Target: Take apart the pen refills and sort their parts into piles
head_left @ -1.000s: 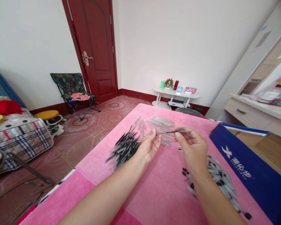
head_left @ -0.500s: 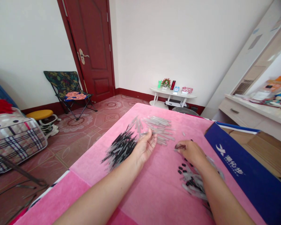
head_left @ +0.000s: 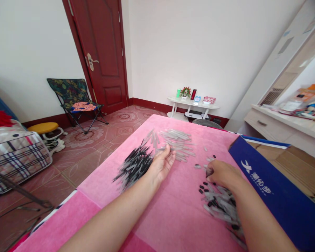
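Note:
My left hand (head_left: 164,162) is closed, thumb over curled fingers, with a thin translucent tube (head_left: 160,149) at the thumb tip. Just beyond it lies a spread of clear-grey pen tubes (head_left: 177,136). Beside the left wrist is a heap of black-and-grey pen refills (head_left: 135,162). My right hand (head_left: 223,173) is pinched shut, fingertips down, above small black caps (head_left: 201,189); whatever is in its fingers is hidden. Under the right wrist sits a pile of translucent caps and black pieces (head_left: 220,204). A few small pieces (head_left: 197,166) lie between the hands.
A pink cloth (head_left: 168,210) covers the table. An open blue shoe box (head_left: 273,189) stands along the right side. Behind are a low white side table (head_left: 194,102), a folding chair (head_left: 81,94) and a red door (head_left: 102,52). A drawer cabinet (head_left: 286,122) is at right.
My right hand has moved right and slightly toward me, over the cap pile. Small clear and black pieces now lie where its fingertips were. My left hand has hardly moved.

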The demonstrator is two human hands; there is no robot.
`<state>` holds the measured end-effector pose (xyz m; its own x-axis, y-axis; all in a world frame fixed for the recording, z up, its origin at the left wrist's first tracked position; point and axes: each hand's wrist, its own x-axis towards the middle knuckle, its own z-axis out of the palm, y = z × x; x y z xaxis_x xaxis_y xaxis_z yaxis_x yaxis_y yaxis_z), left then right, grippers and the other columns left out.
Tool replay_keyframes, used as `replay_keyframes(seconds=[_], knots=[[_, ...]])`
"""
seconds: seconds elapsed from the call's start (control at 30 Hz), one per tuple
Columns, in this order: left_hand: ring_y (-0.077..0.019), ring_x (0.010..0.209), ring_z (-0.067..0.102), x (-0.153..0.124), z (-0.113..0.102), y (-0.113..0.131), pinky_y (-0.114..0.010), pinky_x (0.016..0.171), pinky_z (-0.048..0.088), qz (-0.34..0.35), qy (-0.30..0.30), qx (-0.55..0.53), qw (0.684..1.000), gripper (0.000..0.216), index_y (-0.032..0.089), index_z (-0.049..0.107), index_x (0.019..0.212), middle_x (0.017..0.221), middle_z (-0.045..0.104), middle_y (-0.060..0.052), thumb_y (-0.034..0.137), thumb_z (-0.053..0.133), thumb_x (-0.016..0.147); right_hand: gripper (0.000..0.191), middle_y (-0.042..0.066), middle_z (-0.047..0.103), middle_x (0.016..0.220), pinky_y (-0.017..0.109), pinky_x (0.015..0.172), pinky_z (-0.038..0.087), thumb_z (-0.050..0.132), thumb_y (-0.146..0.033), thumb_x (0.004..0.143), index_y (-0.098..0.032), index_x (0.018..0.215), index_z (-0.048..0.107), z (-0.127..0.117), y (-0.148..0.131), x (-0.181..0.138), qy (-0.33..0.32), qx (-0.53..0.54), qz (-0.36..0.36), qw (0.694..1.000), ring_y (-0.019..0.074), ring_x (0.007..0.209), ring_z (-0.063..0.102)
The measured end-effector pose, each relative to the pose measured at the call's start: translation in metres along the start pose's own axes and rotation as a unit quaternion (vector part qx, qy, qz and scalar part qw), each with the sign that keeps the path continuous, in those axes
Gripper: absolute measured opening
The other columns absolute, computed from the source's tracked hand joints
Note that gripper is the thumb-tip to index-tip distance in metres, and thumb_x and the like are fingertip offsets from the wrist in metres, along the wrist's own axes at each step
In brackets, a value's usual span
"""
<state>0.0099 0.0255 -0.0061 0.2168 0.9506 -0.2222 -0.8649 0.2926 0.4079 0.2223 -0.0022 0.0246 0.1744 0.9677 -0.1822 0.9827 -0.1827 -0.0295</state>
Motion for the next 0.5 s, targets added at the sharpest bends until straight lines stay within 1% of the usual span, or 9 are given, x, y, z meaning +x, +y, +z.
replay_keyframes(seconds=[0.07, 0.1, 0.17, 0.2, 0.23, 0.3, 0.37, 0.4, 0.5], knots=[[-0.0075, 0.057, 0.061, 0.0, 0.0, -0.001, -0.016, 0.057, 0.05, 0.006, -0.004, 0.005, 1.0, 0.009, 0.011, 0.059, 0.072, 0.065, 0.064, -0.001, 0.016, 0.065, 0.068, 0.006, 0.005, 0.063, 0.064, 0.03, 0.052, 0.036, 0.063, -0.021, 0.05, -0.023, 0.056, 0.062, 0.003, 0.0, 0.001, 0.018, -0.002, 0.008, 1.0, 0.0223, 0.062, 0.059], [-0.0074, 0.058, 0.061, -0.001, -0.001, -0.001, -0.016, 0.058, 0.05, 0.01, -0.006, 0.009, 1.0, 0.01, 0.011, 0.059, 0.072, 0.065, 0.064, -0.001, 0.016, 0.066, 0.067, 0.005, 0.005, 0.063, 0.062, 0.03, 0.053, 0.036, 0.062, -0.02, 0.05, -0.022, 0.055, 0.062, 0.004, -0.001, 0.002, 0.03, 0.015, 0.001, 0.999, 0.0216, 0.061, 0.059], [-0.0075, 0.059, 0.061, -0.002, -0.001, -0.001, -0.017, 0.059, 0.05, 0.024, -0.008, 0.027, 0.999, 0.013, 0.012, 0.059, 0.073, 0.066, 0.064, 0.0, 0.018, 0.068, 0.065, 0.001, 0.005, 0.062, 0.058, 0.028, 0.053, 0.039, 0.061, -0.021, 0.054, -0.02, 0.055, 0.061, 0.003, -0.004, 0.004, 0.055, 0.104, -0.044, 0.992, 0.019, 0.058, 0.058], [-0.0078, 0.06, 0.061, -0.003, -0.002, -0.002, -0.017, 0.059, 0.05, 0.032, -0.009, 0.042, 0.999, 0.015, 0.013, 0.059, 0.073, 0.067, 0.064, 0.0, 0.02, 0.069, 0.064, 0.003, 0.004, 0.062, 0.058, 0.027, 0.054, 0.04, 0.06, -0.022, 0.056, -0.019, 0.057, 0.06, 0.001, -0.007, 0.004, 0.063, 0.174, -0.079, 0.979, 0.0175, 0.057, 0.058], [-0.0082, 0.06, 0.061, -0.003, -0.002, -0.002, -0.018, 0.059, 0.05, 0.041, -0.009, 0.06, 0.997, 0.017, 0.013, 0.059, 0.073, 0.068, 0.064, 0.0, 0.022, 0.069, 0.063, 0.006, 0.004, 0.062, 0.059, 0.026, 0.054, 0.042, 0.059, -0.024, 0.059, -0.018, 0.06, 0.06, -0.002, -0.011, 0.004, 0.069, 0.253, -0.116, 0.958, 0.0163, 0.057, 0.057], [-0.0089, 0.062, 0.062, -0.005, -0.003, -0.003, -0.018, 0.058, 0.049, 0.061, -0.012, 0.094, 0.994, 0.02, 0.014, 0.058, 0.071, 0.071, 0.064, 0.0, 0.026, 0.07, 0.062, 0.013, 0.003, 0.062, 0.061, 0.025, 0.054, 0.044, 0.057, -0.028, 0.062, -0.016, 0.068, 0.059, -0.009, -0.021, 0.0, 0.077, 0.39, -0.174, 0.901, 0.0146, 0.056, 0.057], [-0.0095, 0.063, 0.062, -0.005, -0.004, -0.004, -0.019, 0.058, 0.048, 0.079, -0.015, 0.118, 0.99, 0.022, 0.014, 0.058, 0.07, 0.072, 0.065, -0.001, 0.029, 0.07, 0.061, 0.017, 0.002, 0.061, 0.062, 0.024, 0.052, 0.044, 0.059, -0.03, 0.062, -0.015, 0.071, 0.058, -0.015, -0.032, -0.007, 0.092, 0.461, -0.197, 0.86, 0.0134, 0.055, 0.056], [-0.0098, 0.064, 0.062, -0.005, -0.005, -0.005, -0.019, 0.058, 0.048, 0.086, -0.015, 0.125, 0.988, 0.022, 0.014, 0.058, 0.07, 0.073, 0.065, -0.001, 0.03, 0.07, 0.061, 0.017, 0.001, 0.06, 0.062, 0.024, 0.051, 0.044, 0.06, -0.029, 0.062, -0.015, 0.071, 0.057, -0.017, -0.037, -0.011, 0.101, 0.476, -0.199, 0.851, 0.0127, 0.055, 0.055], [-0.0105, 0.065, 0.062, -0.004, -0.006, -0.007, -0.019, 0.058, 0.048, 0.093, -0.015, 0.139, 0.986, 0.024, 0.014, 0.057, 0.07, 0.074, 0.065, -0.002, 0.031, 0.071, 0.06, 0.016, 0.0, 0.059, 0.059, 0.022, 0.05, 0.043, 0.063, -0.027, 0.06, -0.015, 0.066, 0.056, -0.021, -0.047, -0.019, 0.107, 0.499, -0.187, 0.839, 0.0113, 0.053, 0.054]])
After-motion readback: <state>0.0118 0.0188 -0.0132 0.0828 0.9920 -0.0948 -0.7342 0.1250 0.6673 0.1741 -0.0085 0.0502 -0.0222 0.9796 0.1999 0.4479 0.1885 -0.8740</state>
